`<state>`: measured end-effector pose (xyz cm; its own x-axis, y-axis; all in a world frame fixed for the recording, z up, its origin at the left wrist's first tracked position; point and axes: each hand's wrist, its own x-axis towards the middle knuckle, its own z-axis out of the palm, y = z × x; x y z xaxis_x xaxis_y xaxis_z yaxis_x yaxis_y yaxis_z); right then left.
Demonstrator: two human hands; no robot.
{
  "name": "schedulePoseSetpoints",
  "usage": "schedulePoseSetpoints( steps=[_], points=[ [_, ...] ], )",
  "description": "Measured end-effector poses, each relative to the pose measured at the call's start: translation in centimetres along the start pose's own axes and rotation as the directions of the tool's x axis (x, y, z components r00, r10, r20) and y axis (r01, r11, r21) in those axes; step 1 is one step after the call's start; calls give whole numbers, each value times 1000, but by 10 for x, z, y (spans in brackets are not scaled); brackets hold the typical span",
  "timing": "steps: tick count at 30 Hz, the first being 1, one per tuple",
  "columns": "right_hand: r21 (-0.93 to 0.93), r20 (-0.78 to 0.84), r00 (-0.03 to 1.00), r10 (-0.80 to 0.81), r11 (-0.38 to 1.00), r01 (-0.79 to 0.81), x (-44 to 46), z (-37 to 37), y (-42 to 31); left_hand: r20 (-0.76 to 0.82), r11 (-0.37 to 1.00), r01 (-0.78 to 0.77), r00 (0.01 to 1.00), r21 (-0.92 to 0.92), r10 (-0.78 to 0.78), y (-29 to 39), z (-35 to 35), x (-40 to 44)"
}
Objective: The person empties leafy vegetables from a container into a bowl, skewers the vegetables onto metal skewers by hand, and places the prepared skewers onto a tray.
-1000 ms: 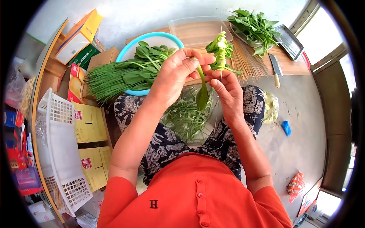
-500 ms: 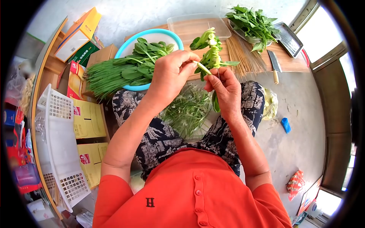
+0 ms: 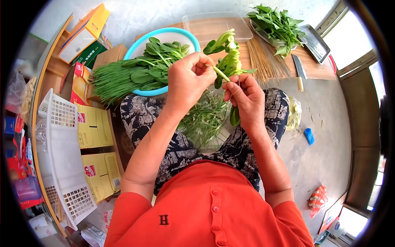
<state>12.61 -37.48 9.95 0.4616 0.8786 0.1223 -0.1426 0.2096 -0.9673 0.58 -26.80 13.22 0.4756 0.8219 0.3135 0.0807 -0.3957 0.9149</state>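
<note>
My left hand (image 3: pixel 190 80) is closed, its thumb and fingertips pinching the pale end of a leafy green's stalk (image 3: pixel 221 73). That stalk slants down to the fingers of my right hand (image 3: pixel 247 101), and its dark leaf (image 3: pixel 234 116) hangs below them. My right hand is closed on a thin skewer, mostly hidden by fingers and greens. Bunched leafy greens (image 3: pixel 231 61) are threaded along the skewer above my right fingers. Beyond my left hand, a blue-rimmed basin (image 3: pixel 131 51) holds loose leafy greens (image 3: pixel 154 76) and a bundle of chives (image 3: pixel 113 82).
On the wooden table lie bamboo skewers (image 3: pixel 267 57), a clear plastic tray (image 3: pixel 218 26), a heap of leaves (image 3: pixel 275 26), a dark tray (image 3: pixel 316 45) and a knife (image 3: pixel 299 68). Green trimmings (image 3: pixel 203 119) lie between my knees. Boxes (image 3: pixel 94 127) and a white basket (image 3: pixel 68 152) stand at left.
Both hands stay nearly in place with the stalk between them, my right hand slightly lower and farther right. The view has shifted slightly.
</note>
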Motion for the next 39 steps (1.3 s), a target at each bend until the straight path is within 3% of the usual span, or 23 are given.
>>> schedulePoseSetpoints(
  steps=[4,6,8,9,11,12,14,15,16,19,22,27,29,32,39],
  points=[
    [12,5,1000,8,1000,-8,-1,1,-2,-38,917,127,988,-378,-152,-4,-9,5],
    [17,-34,999,24,1000,-24,-1,-4,1,-58,912,29,997,-409,-58,-5,-25,9],
    [8,-39,999,24,1000,-24,-1,-7,1,66,946,129,991,-299,-114,-13,-38,7],
    [6,-38,999,19,1000,-19,-1,-8,1,56,999,2,998,37,-4,-24,-41,4],
    [7,-40,999,16,1000,-16,-2,-7,3,105,762,-259,963,594,247,-37,-40,-6],
    [20,-41,999,-4,1000,4,-1,-6,4,106,762,-259,964,594,245,-41,-37,-12],
    [30,-41,999,-16,999,17,-1,-3,7,-14,979,-76,997,188,80,-28,-19,-20],
    [36,-47,999,-22,999,24,-1,-1,8,-29,999,38,999,-19,-39,-18,-9,-25],
    [42,-50,998,-34,998,36,0,2,10,5,959,141,990,-247,-144,-18,3,-28],
    [40,-38,998,-49,998,50,1,6,12,-2,838,127,989,-530,-150,-18,26,-30],
    [66,-63,996,-63,996,67,1,10,12,-32,789,159,975,-594,-221,-12,35,-33],
    [33,-81,993,-85,996,88,2,14,10,-81,853,123,979,-507,-189,-14,39,-31],
    [28,-87,992,-92,995,95,2,16,11,-140,795,74,970,-602,-197,-14,41,-29],
    [33,-56,992,-111,993,113,1,18,10,-92,739,129,964,-661,-250,-9,38,-30],
    [-30,-68,991,-114,993,112,-2,14,10,-132,834,145,959,-533,-251,-14,46,-30]
  ],
)
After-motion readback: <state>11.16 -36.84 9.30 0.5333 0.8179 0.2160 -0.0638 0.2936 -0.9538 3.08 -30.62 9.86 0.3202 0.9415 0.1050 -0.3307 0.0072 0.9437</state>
